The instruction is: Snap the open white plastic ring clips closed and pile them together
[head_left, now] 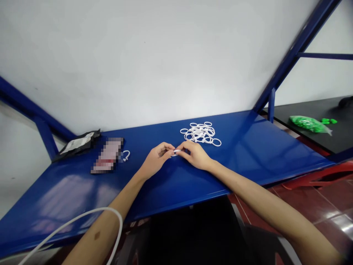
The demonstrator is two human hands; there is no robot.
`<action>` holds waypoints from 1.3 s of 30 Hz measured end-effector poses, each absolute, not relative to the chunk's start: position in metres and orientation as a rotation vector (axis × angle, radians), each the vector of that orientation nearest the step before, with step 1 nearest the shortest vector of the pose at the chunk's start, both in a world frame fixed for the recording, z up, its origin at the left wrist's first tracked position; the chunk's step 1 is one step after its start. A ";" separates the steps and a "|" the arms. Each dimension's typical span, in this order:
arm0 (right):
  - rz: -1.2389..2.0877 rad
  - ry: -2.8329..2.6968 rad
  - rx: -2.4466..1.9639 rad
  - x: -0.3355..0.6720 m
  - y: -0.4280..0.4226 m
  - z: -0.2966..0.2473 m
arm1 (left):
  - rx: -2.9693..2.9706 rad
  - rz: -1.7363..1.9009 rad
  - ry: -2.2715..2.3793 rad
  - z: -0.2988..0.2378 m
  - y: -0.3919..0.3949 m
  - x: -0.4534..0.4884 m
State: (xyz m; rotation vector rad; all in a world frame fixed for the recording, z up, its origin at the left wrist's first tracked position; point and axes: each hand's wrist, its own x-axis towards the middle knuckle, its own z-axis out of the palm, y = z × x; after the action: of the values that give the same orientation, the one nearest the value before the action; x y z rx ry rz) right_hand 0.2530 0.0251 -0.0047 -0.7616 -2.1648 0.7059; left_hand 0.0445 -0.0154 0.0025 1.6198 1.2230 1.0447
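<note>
Between the fingertips of both hands is a small white ring (pixel 175 152), held just above the blue table. My left hand (pixel 158 159) pinches its left side with thumb and fingers, and my right hand (pixel 195 155) pinches the right side. The fingers cover much of it. Right behind my right hand lies a loose pile of white rings (pixel 200 132), thin and overlapping, some with a small knob. Off to the left, a separate white loop (pixel 126 155) with small knobs at its ends rests on the table, apart from my hands.
On the blue table (pixel 237 147), a blurred-out flat object (pixel 107 156) and a black package with a white label (pixel 78 142) lie left. A white cable (pixel 91 210) arcs across my left forearm. A bag of green pieces (pixel 310 124) lies on a black table (pixel 286 110) at right.
</note>
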 end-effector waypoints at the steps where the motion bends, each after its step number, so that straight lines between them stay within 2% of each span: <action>1: 0.817 -2.085 -0.777 0.253 0.027 -0.005 | 1.592 1.067 1.211 0.003 -0.015 0.044; 6: 1.345 -1.762 -0.740 0.251 0.032 -0.009 | 1.532 1.089 1.169 0.002 -0.013 0.042; 9: 1.440 -1.701 -0.736 0.249 0.031 -0.010 | 1.524 1.121 1.251 -0.002 -0.010 0.043; 19: 1.117 -1.932 -0.763 0.249 0.021 -0.005 | 1.731 1.122 1.254 -0.004 -0.010 0.043; 26: 0.738 -2.114 -0.802 0.246 0.017 -0.009 | 1.527 1.186 1.286 -0.007 -0.012 0.048; 39: 0.604 -2.198 -0.791 0.248 0.011 -0.008 | 1.757 1.258 1.343 -0.008 -0.019 0.054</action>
State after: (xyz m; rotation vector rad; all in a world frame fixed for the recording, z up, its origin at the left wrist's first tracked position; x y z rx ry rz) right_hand 0.2476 0.0112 -0.0084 -0.7915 -2.1977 0.6042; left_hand 0.0537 -0.0191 -0.0085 1.7567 1.3430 1.2580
